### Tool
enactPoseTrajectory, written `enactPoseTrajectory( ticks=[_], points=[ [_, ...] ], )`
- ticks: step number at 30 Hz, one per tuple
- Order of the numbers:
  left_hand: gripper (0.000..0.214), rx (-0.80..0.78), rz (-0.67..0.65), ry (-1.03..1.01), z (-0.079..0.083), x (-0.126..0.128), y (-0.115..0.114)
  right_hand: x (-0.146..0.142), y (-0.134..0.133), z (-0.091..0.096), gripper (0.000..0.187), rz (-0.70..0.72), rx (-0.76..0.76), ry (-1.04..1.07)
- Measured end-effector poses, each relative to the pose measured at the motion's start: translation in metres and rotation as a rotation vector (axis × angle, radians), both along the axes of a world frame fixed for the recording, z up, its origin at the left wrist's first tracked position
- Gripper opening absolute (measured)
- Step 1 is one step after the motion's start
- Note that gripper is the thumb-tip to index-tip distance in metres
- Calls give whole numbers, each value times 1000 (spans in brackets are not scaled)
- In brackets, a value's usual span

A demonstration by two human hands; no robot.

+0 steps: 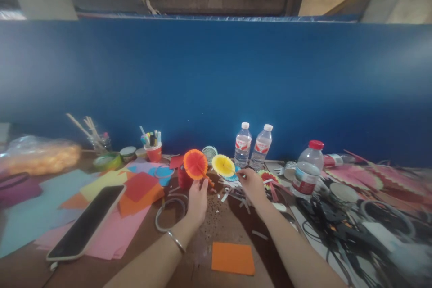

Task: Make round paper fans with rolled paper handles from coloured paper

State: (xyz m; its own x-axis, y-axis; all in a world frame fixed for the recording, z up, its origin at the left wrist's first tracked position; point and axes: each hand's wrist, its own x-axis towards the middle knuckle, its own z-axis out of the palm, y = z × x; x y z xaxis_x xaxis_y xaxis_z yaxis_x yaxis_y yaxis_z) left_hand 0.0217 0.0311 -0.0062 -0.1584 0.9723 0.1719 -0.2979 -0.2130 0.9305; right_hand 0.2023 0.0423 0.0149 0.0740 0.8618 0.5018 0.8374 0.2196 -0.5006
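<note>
My left hand [198,198] is closed on a round pleated paper flower [195,164], red with an orange scalloped rim, which stands upright above the fingers. A folded orange strip hangs at its lower right. My right hand [253,184] pinches the right side of a yellow pleated paper flower [222,165] with a pale rim. The two flowers are side by side over the table, close together. Behind the right fingers lies a blue scalloped paper piece [232,177], partly hidden. An orange paper sheet [232,258] lies flat between my forearms.
At left, a phone [88,222] rests on coloured paper sheets [35,207]. A cup of pens [154,150] and two water bottles [242,145] stand along the blue wall. To the right are a red-capped bottle [308,171] and tangled black cables [337,220]. Paper scraps litter the middle.
</note>
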Motion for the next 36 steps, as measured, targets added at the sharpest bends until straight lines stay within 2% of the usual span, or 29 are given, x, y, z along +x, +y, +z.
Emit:
enactPoseTrajectory(
  ticks=[4, 6, 8, 12, 16, 19, 25, 33, 36],
  points=[
    [28, 1, -13, -38, 0, 0, 0, -26, -10, 8, 32, -5, 42, 236],
    [26, 3, -24, -56, -1, 1, -1, -44, -18, 12, 28, 95, -6, 597],
    [24, 6, -34, -67, -2, 3, -1, -59, -26, 15, 24, 170, -35, 728],
    [22, 8, -52, -49, -4, 5, -3, -73, -40, 18, 17, 193, -4, 658],
    [15, 5, -64, -2, 0, 5, -8, -74, -44, 17, 14, 170, 56, 542],
    [17, 15, -95, 3, 4, 6, -11, -75, -43, 16, 13, 164, 64, 541],
    [22, 17, -223, -138, 10, 9, -15, -73, -39, 17, 14, 174, -12, 639],
    [15, -50, -144, -197, 5, 7, -8, -69, -28, 9, 13, 270, -108, 910],
    [15, -50, -137, -191, 2, 7, -8, -70, -26, 6, 14, 311, -134, 943]
  ],
)
